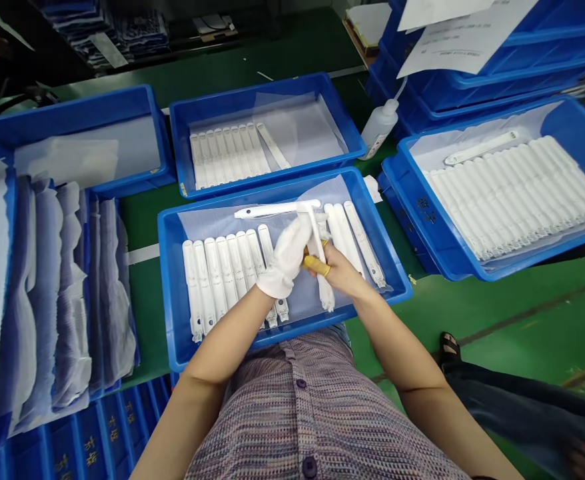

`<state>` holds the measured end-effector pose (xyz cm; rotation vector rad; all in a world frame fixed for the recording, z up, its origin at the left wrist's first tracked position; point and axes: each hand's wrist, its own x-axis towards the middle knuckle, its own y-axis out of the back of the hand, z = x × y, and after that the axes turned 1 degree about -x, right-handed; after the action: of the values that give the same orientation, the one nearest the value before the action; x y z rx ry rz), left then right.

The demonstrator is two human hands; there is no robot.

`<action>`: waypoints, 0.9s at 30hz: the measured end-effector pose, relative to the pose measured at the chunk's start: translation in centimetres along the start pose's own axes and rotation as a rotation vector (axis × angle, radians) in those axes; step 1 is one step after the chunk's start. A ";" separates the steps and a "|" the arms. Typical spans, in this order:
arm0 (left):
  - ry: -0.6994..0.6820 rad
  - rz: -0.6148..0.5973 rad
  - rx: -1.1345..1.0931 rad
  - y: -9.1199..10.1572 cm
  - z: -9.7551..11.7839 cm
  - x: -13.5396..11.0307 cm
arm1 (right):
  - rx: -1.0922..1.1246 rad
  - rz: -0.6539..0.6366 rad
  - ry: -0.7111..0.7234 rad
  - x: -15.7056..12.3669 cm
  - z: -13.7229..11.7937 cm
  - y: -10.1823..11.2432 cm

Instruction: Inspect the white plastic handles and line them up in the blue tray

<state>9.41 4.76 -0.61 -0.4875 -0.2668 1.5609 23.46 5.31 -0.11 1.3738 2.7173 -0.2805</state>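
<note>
While the right hand (336, 268) and gloved left hand (288, 252) grip a white strip (317, 237) at frame centre, over the blue tray (166, 287), a loosened pinch could drop it onto neighbouring strips (364, 241).

Stacked blue trays (502, 90), rows of identical white parts (517, 192) and green floor (562, 327) show a factory workshop.

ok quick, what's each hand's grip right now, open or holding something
Left hand: closed, holding a white strip.
Right hand: closed on the same white strip.
</note>
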 end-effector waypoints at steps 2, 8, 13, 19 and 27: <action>0.002 0.021 -0.138 1.0 2.8 -0.2 | 0.221 -0.102 -0.057 0.0 -0.5 -2.0; -0.070 0.173 -0.433 4.6 8.1 -1.2 | 0.495 -0.474 -0.310 -1.4 1.5 -6.4; -0.043 0.156 -0.472 5.7 9.2 -2.3 | 0.486 -0.407 -0.292 -1.8 3.3 -9.2; -0.107 0.217 -0.468 6.0 10.2 -3.5 | 0.241 -0.167 -0.146 -2.0 2.2 -11.4; -0.086 0.211 -0.514 6.9 10.6 -4.0 | 0.091 -0.151 -0.082 -3.0 0.7 -12.7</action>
<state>-1.65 1.73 6.12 -0.8699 -0.7108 1.7199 15.01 -4.53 1.22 1.1500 2.7752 -0.4653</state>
